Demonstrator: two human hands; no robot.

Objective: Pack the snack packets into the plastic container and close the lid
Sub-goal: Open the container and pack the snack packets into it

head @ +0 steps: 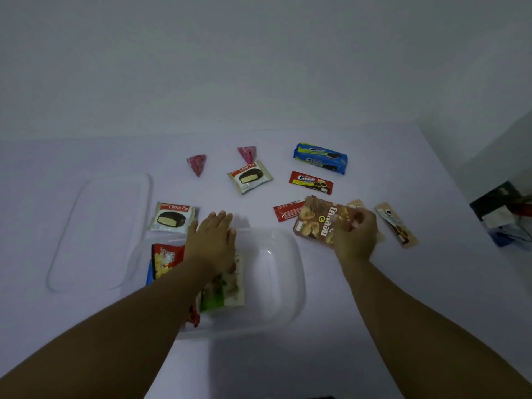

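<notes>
White counter [374,326] | container [288,283] partly filled, lid [100,231] off | your right hand [357,240] grips brown packet [322,223]; left hand [211,240] flat, empty | many packets remain

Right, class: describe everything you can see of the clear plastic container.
The container is a clear plastic tub, rectangular with rounded corners, standing open on the white table. A few snack packets lie in its left half; the right half shows bare. The left hand hovers flat over its far rim. Its lid lies apart, to the left.

red packet [193,315] mostly under left forearm | dark items [502,214] cut by right edge
</notes>
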